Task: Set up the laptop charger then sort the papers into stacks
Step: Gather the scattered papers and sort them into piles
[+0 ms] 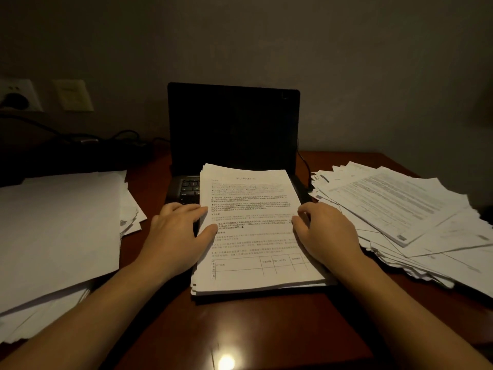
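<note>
**Step in hand: sorting papers.** A dark plug (14,98) sits in the wall socket (24,88) at the far left. A thin cable (305,166) runs down by the right side of the open laptop (232,124), whose screen is dark. The charger step therefore appears complete, although it cannot be told whether the connector is seated in the laptop.

**Position of the papers.**
- The centre stack (250,236) lies printed side up, with its far end over the laptop keyboard and its near end on the bench (266,329).
- The left stack (58,222) shows blank faces and lies well apart from the centre stack.
- The right pile (400,209) is fanned loosely, printed side up, just beside the laptop.

**Hands.**
- The left hand (178,228) rests at the left edge of the centre stack. Its fingers (194,209) are extended and held together against that edge, and the thumb lies on the top sheet.
- The right hand (326,231) rests at the right edge. Its fingers (302,213) are bent over that edge. It cannot be told whether any of them reach beneath the sheets.

**Next move.** The posture suggests that the stack is being squared between the two hands. The next move probably calls for even inward pressure on both edges, or for separating the top sheet and carrying it to one side pile. Uneven pressure could slide the upper sheets off the keyboard.
</note>
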